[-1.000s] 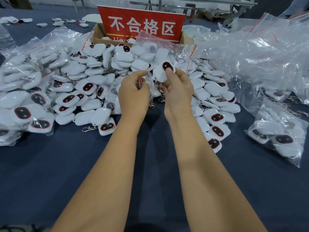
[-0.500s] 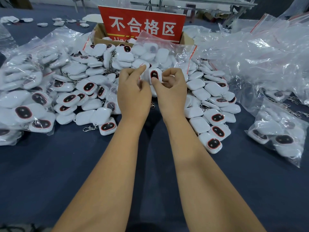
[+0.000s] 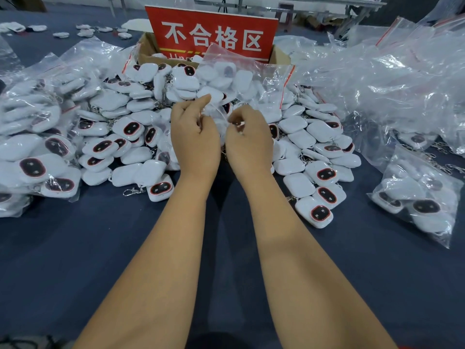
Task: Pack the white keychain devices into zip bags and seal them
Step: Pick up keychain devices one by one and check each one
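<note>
Clear zip bag (image 3: pixel 247 79) pinched between both hands' fingers (image 3: pixel 201 103).

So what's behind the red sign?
A cardboard box flanks the red sign, with white keychain devices at its front edge. The sign covers the rest of its contents.

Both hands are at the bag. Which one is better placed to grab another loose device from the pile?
Probably the right hand: loose keychain devices lie uncovered just beside it, while the left hand pinches the zip bag and should keep holding it.
</note>
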A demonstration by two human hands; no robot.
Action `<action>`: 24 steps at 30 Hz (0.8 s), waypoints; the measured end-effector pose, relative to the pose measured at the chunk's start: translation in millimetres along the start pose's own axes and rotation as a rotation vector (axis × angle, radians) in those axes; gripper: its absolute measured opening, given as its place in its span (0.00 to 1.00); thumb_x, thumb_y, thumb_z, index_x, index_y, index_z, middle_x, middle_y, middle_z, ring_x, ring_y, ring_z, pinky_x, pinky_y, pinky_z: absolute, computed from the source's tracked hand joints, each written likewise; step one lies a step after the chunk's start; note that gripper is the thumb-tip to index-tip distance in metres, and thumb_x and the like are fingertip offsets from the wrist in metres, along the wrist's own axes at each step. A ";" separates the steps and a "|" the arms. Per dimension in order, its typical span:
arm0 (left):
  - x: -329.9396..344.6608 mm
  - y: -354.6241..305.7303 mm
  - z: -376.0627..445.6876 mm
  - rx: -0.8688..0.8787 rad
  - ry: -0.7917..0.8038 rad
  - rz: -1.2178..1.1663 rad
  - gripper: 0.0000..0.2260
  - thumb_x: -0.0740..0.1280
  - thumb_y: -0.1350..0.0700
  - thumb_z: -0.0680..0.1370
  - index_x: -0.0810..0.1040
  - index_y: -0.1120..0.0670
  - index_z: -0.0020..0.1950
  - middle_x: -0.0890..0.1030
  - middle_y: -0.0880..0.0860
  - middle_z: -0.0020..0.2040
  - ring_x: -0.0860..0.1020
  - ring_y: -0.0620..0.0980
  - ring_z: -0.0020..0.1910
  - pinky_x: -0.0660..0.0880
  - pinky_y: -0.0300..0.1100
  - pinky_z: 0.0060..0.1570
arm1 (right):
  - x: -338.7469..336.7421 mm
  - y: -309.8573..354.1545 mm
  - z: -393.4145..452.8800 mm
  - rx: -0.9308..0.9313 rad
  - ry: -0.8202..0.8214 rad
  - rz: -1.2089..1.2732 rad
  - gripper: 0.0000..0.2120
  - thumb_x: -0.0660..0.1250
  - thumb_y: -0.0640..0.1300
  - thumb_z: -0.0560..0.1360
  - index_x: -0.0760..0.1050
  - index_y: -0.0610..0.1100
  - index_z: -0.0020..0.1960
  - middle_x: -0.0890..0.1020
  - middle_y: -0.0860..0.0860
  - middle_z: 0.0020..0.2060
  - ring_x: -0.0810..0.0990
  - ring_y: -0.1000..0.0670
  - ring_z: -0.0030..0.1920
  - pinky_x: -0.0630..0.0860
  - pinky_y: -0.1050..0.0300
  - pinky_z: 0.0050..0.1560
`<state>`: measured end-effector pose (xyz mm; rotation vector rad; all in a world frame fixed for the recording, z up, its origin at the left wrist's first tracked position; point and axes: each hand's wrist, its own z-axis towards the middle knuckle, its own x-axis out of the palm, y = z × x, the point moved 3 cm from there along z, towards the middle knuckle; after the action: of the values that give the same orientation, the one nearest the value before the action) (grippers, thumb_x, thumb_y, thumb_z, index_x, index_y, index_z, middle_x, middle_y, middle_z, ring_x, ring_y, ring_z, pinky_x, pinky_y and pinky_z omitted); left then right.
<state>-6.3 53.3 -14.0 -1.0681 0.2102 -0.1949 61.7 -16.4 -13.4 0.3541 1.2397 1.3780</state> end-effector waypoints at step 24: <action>9.7 11.4 -0.4 -0.119 0.168 0.038 0.16 0.59 0.62 0.78 0.80 0.47 0.58 0.71 0.41 0.51 0.74 0.45 0.49 0.72 0.36 0.53 | -32.5 -20.4 17.3 0.208 -0.368 0.283 0.12 0.68 0.33 0.76 0.78 0.41 0.59 0.77 0.48 0.58 0.77 0.60 0.48 0.74 0.69 0.53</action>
<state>3.6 55.8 -25.0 -1.1652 0.3972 -0.2409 95.1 -41.6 -8.8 0.9153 1.0514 1.3446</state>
